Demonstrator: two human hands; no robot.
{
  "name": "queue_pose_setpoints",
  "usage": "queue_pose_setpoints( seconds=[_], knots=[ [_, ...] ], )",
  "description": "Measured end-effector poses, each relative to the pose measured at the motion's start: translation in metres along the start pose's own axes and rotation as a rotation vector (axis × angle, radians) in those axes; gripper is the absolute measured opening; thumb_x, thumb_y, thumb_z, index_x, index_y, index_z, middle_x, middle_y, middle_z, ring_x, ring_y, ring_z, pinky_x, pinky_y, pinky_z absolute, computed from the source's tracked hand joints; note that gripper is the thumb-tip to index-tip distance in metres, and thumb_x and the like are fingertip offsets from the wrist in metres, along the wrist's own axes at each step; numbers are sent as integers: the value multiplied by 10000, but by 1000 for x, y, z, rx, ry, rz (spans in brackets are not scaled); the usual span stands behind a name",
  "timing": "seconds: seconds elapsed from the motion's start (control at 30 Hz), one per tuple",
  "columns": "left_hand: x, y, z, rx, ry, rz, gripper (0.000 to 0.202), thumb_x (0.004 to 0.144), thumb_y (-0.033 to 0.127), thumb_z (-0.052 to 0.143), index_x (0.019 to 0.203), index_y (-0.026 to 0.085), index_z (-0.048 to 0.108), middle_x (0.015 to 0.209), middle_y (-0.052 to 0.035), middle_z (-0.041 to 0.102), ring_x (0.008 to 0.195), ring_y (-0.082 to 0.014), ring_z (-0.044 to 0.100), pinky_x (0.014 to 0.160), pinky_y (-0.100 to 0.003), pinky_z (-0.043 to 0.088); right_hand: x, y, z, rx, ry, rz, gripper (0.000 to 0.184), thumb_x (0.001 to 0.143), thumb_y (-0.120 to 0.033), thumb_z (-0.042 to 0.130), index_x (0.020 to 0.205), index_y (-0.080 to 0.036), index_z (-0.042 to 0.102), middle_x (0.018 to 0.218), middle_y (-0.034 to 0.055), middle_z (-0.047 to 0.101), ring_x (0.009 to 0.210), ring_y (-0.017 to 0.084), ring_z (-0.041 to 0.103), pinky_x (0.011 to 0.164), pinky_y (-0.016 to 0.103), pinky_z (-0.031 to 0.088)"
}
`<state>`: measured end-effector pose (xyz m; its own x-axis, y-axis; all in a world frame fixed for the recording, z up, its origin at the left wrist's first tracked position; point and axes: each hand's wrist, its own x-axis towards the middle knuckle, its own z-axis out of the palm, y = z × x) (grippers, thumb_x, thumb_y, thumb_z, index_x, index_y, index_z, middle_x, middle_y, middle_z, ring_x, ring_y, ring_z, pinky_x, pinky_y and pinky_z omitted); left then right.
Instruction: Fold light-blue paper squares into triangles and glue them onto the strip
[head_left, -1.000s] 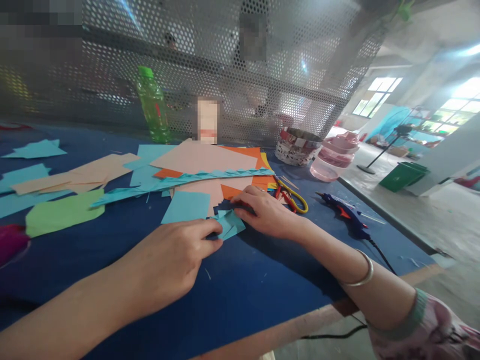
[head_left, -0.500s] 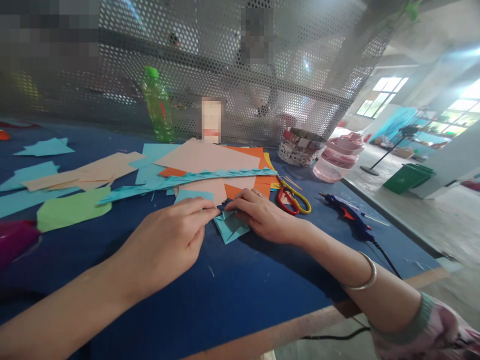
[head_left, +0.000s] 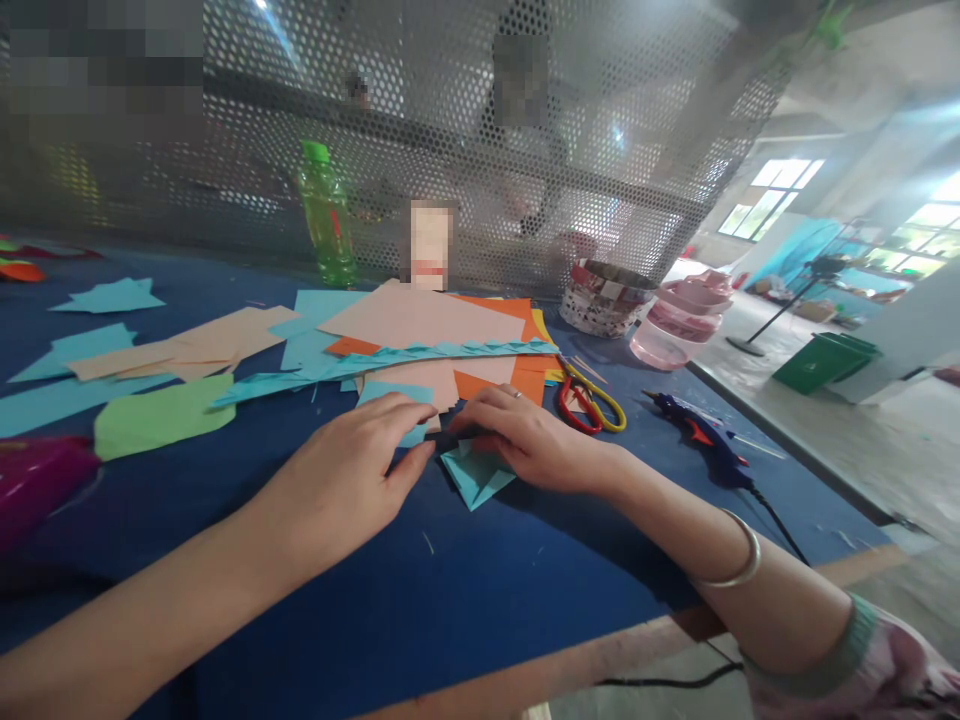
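My left hand (head_left: pixel 349 465) and my right hand (head_left: pixel 525 435) meet at their fingertips above a folded teal paper (head_left: pixel 476 477), pinching a dark-looking fold between them. The lower point of that paper sticks out beneath my right hand. Under my left hand's fingers lies a teal paper square (head_left: pixel 394 392), mostly covered. Beyond my hands, a long strip of pleated teal paper (head_left: pixel 420 358) crosses a stack of peach and orange paper sheets (head_left: pixel 420 320). Red-and-yellow-handled scissors (head_left: pixel 589 405) lie to the right of my right hand.
A blue glue gun (head_left: pixel 701 437) lies at right on the dark blue table (head_left: pixel 480 580), whose edge runs along the front. Cut paper pieces (head_left: pixel 161 418) cover the left. A green bottle (head_left: pixel 326 215), paper-covered cup (head_left: pixel 604 298) and perforated metal screen (head_left: pixel 525 130) stand behind.
The folded teal paper has turned and spread into a wider point. My hands have closed in on its upper fold, and my left hand now covers more of the teal square.
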<state>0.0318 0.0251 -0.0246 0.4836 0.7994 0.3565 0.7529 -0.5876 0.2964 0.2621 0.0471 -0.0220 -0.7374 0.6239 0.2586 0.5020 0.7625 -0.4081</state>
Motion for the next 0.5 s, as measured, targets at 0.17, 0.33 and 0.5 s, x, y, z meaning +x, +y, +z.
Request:
queue_pose_setpoints(
  seconds=[0.17, 0.33, 0.5],
  knots=[
    [-2, -1, 1, 32, 8, 48, 377, 964, 313, 470, 1235, 124, 651, 1246, -167, 688, 1149, -315, 650, 964, -444, 544, 0, 0, 1, -55, -55, -17, 133, 939, -107, 586, 1063, -147, 610, 1090, 113, 596, 1063, 222, 537, 958, 394, 453],
    [-3, -1, -1, 12, 10, 45, 370, 955, 296, 474, 1219, 112, 657, 1239, -169, 690, 1139, -309, 653, 973, -436, 535, 0, 2, 0, -22, -35, -36, 98, 914, -61, 574, 900, -158, 581, 940, 57, 594, 912, 177, 547, 843, 315, 468],
    [1, 5, -5, -126, -21, -47, 386, 934, 381, 494, 1178, 144, 676, 1179, -133, 724, 1043, -291, 687, 925, -427, 544, 0, 1, 2, 91, 91, 5, 156, 874, -14, 528, 881, -163, 575, 826, 11, 620, 764, 125, 569, 734, 252, 464]
  ],
)
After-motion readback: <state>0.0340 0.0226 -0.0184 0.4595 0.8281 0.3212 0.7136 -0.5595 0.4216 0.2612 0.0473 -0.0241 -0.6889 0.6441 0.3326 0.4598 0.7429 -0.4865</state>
